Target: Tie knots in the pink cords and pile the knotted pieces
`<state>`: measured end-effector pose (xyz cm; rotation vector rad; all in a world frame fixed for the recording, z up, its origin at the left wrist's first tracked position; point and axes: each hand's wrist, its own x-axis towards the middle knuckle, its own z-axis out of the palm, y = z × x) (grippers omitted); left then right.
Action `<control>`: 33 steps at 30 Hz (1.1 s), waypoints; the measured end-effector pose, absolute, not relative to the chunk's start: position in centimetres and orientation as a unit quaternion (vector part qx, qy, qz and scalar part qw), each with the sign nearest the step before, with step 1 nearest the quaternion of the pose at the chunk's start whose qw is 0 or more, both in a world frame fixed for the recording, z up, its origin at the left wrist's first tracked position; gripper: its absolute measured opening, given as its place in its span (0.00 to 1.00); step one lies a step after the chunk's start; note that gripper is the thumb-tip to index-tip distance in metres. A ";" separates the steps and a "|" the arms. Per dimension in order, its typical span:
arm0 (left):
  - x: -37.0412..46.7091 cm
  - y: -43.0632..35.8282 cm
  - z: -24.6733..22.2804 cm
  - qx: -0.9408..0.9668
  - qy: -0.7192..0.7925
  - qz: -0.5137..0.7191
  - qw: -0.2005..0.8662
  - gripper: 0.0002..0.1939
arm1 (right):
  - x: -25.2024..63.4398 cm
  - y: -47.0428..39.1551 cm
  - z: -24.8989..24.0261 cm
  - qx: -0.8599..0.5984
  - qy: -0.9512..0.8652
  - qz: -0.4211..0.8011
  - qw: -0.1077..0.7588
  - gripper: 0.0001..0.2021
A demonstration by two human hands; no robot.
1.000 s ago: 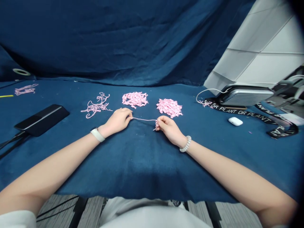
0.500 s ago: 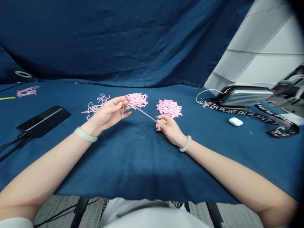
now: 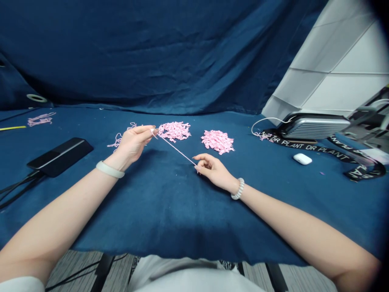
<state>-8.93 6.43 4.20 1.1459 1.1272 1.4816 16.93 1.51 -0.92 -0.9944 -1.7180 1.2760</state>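
Note:
A strand of pink yarn (image 3: 178, 151) runs taut and slanting between my two hands. My left hand (image 3: 135, 142) is closed, pinching its upper end between thumb and fingers, where a short loop shows. The lower end is pinched in the fingertips of my right hand (image 3: 216, 172); what else those fingers cover is hidden. Behind the strand lies a heap of small pink knotted yarn pieces (image 3: 175, 131), close to my left fingertips. A second pink heap (image 3: 217, 141) sits beyond my right hand. Loose pink yarn (image 3: 115, 141) is partly hidden behind my left hand.
On the blue cloth (image 3: 170, 219), a black device with cables (image 3: 60, 157) lies at left, near more pink strands (image 3: 41, 119). To the right are a white earbud case (image 3: 302, 159), a black lettered strap (image 3: 313, 144) and a silver ribbed device (image 3: 316, 126).
My left fingers have closed together from a looser spread and moved slightly left. My right hand is slightly lower, and the pink bunch at its fingertips is now mostly hidden. The strand spans longer.

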 end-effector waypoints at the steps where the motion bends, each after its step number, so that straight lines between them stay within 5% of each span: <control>1: -9.0 6.6 4.2 0.464 0.463 0.606 0.451 0.14 | 17.0 1.5 -0.9 -0.387 -0.677 0.501 0.377 0.14; 12: -12.6 8.8 4.0 0.392 0.458 0.655 0.456 0.09 | 17.0 1.5 -0.6 -0.384 -0.675 0.505 0.376 0.11; 18: -11.5 8.1 4.6 0.356 0.397 0.673 0.512 0.03 | 16.9 0.6 0.4 -0.329 -0.659 0.509 0.446 0.07; 26: -12.1 8.6 4.7 0.247 0.407 0.696 0.538 0.05 | 17.0 0.0 1.9 -0.238 -0.605 0.665 0.367 0.05; 30: -11.4 8.1 4.5 0.283 0.410 0.688 0.528 0.01 | 17.2 0.3 2.0 -0.205 -0.564 0.729 0.329 0.12; 33: -9.0 6.4 4.3 0.354 0.414 0.648 0.532 0.07 | 17.2 0.5 1.9 -0.221 -0.568 0.718 0.338 0.16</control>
